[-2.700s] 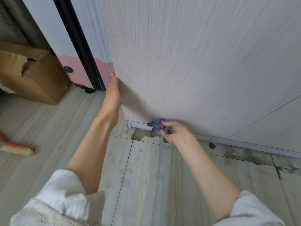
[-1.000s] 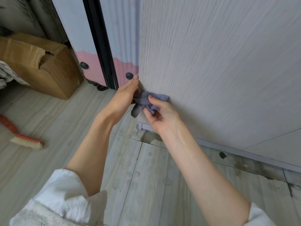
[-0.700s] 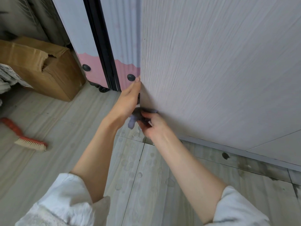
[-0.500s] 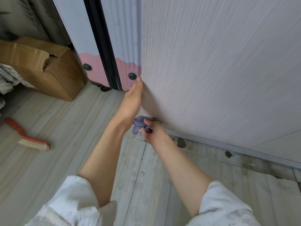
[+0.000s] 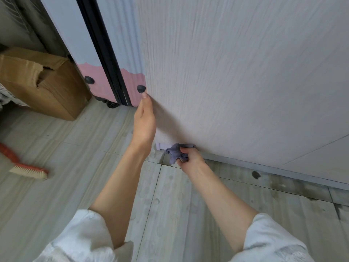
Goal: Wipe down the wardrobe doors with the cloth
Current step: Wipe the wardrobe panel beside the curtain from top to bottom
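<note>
The cloth [image 5: 176, 152] was a small, crumpled rag of soft purple-grey fabric, bunched into loose folds. It sat at the very bottom of the wardrobe door [image 5: 236, 76], pressed where the door's lower edge met the pale plinth [image 5: 264, 170] near the door's left corner. The right hand [image 5: 190, 159] had its fingers and thumb closed around the cloth, gripping it tightly against that lower edge. The left hand [image 5: 144, 120] was flat and open, fingers held together and straight, resting along the door's left edge with the fingertips pointing up.

The door was a broad flat panel in a pale, whitish wood-grain finish with fine vertical streaks. Just beside its left edge stood a suitcase [image 5: 105, 59], grey-white above and pink below with a wavy border, a black strip running down it and round dark studs. A brown cardboard box [image 5: 39, 82] with a torn flap stood further left. On the light wood-look floor [image 5: 79, 167], marked by dark damp stains near the plinth, lay a brush [image 5: 28, 170] with a red back and pale bristles. Loose white sleeves [image 5: 81, 237] covered the upper arms.
</note>
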{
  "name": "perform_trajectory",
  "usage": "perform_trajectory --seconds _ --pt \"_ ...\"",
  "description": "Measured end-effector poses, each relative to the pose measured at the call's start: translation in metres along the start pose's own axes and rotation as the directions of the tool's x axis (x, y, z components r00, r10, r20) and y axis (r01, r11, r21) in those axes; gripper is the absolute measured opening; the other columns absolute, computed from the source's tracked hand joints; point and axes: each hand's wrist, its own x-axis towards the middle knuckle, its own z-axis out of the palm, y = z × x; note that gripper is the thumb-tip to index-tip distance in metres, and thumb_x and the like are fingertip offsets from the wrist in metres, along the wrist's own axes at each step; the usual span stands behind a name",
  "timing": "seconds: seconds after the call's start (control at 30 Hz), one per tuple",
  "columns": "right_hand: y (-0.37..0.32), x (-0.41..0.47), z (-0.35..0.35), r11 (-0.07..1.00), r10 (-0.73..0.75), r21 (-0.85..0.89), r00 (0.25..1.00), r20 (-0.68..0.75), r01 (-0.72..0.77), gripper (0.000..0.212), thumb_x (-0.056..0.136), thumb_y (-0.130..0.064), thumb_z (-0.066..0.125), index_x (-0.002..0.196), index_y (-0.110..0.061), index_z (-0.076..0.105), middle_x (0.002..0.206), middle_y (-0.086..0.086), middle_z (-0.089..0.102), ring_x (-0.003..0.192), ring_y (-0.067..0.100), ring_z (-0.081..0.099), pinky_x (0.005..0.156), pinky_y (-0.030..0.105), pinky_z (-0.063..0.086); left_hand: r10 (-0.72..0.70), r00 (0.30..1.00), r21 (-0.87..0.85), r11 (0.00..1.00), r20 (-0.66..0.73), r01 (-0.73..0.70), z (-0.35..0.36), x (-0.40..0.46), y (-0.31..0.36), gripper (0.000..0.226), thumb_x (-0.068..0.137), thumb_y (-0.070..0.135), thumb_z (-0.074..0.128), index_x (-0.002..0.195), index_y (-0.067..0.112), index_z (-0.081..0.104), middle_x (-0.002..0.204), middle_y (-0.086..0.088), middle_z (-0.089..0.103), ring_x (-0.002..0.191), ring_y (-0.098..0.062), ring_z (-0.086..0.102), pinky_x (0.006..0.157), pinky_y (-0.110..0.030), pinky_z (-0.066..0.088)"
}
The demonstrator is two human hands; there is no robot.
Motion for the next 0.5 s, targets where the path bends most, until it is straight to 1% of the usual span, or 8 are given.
perform_trajectory --seconds 0.07,0.13,0.17,0.3,0.37,0.4,0.47,0.5 --pt "-0.009 -0.001 -0.009 1.0 -0.022 -0.014 1.0 0.0 0.022 0.024 0.09 0.013 0.045 0.077 -0.008 0.048 0.067 0.01 0.06 0.051 0.014 0.057 0.039 0.017 0.045 -0.004 0.999 0.0 1.0 -0.034 0.004 0.003 -0.003 0.003 0.054 0.103 0.045 0.019 0.15 0.021 0.022 0.155 0.009 0.024 0.143 -0.007 0.021 0.119 -0.034 0.018" --pt "-0.02 0.0 -0.019 0.997 -0.058 -0.052 0.998 -0.008 0.058 0.03 0.092 0.013 0.042 0.068 -0.006 0.044 0.037 0.004 0.049 0.028 0.009 0.047 0.033 0.011 0.039 -0.001 0.998 -0.004 1.0 -0.064 0.001 0.007 -0.007 0.005 0.053 0.103 0.043 0.019 0.151 0.021 0.02 0.156 0.008 0.022 0.143 -0.008 0.019 0.119 -0.033 0.017" --pt "-0.025 0.0 -0.023 0.994 -0.077 -0.082 0.997 -0.013 0.075 0.032 0.092 0.013 0.041 0.067 -0.006 0.043 0.031 0.002 0.045 0.024 0.007 0.043 0.032 0.011 0.039 -0.001 0.997 -0.007 1.0 -0.082 0.0 0.007 -0.008 0.006 0.052 0.103 0.043 0.018 0.151 0.021 0.02 0.156 0.008 0.022 0.143 -0.008 0.019 0.119 -0.033 0.017" --pt "-0.048 0.004 -0.051 0.983 -0.122 -0.144 0.991 -0.052 0.113 0.03 0.092 0.011 0.044 0.068 -0.007 0.044 0.047 0.005 0.051 0.025 0.009 0.046 0.033 0.013 0.04 -0.005 0.99 -0.015 1.0 -0.14 0.003 0.015 -0.013 0.008 0.052 0.103 0.043 0.019 0.151 0.021 0.021 0.156 0.009 0.022 0.143 -0.007 0.019 0.118 -0.028 0.017" --pt "-0.061 0.005 -0.066 0.978 -0.154 -0.154 0.987 -0.055 0.144 0.032 0.093 0.012 0.042 0.067 -0.007 0.042 0.042 0.004 0.049 0.025 0.008 0.044 0.034 0.012 0.039 0.001 0.985 -0.012 1.0 -0.172 -0.003 0.019 -0.014 0.008 0.052 0.103 0.042 0.019 0.151 0.02 0.02 0.156 0.008 0.021 0.143 -0.008 0.018 0.116 -0.025 0.015" --pt "-0.068 0.006 -0.074 0.976 -0.17 -0.149 0.984 -0.052 0.161 0.032 0.093 0.012 0.041 0.067 -0.007 0.043 0.041 0.004 0.049 0.029 0.008 0.046 0.039 0.012 0.042 0.001 0.982 -0.012 1.0 -0.19 -0.003 0.021 -0.015 0.008 0.053 0.104 0.042 0.019 0.151 0.019 0.019 0.157 0.008 0.02 0.144 -0.008 0.017 0.115 -0.025 0.014" --pt "-0.081 0.005 -0.09 0.977 -0.172 -0.14 0.982 -0.076 0.16 0.029 0.091 0.011 0.045 0.069 -0.007 0.047 0.056 0.006 0.053 0.043 0.012 0.051 0.05 0.017 0.048 -0.003 0.975 -0.016 1.0 -0.222 -0.001 0.024 -0.016 0.008 0.052 0.104 0.041 0.018 0.151 0.019 0.018 0.157 0.007 0.019 0.144 -0.008 0.015 0.113 -0.023 0.012" --pt "-0.089 0.004 -0.099 0.977 -0.176 -0.143 0.98 -0.098 0.161 0.027 0.091 0.01 0.048 0.07 -0.007 0.049 0.063 0.007 0.052 0.049 0.013 0.052 0.048 0.018 0.049 0.0 0.973 -0.017 1.0 -0.233 -0.004 0.027 -0.017 0.009 0.052 0.104 0.041 0.018 0.151 0.018 0.018 0.157 0.007 0.019 0.144 -0.008 0.015 0.113 -0.022 0.012"
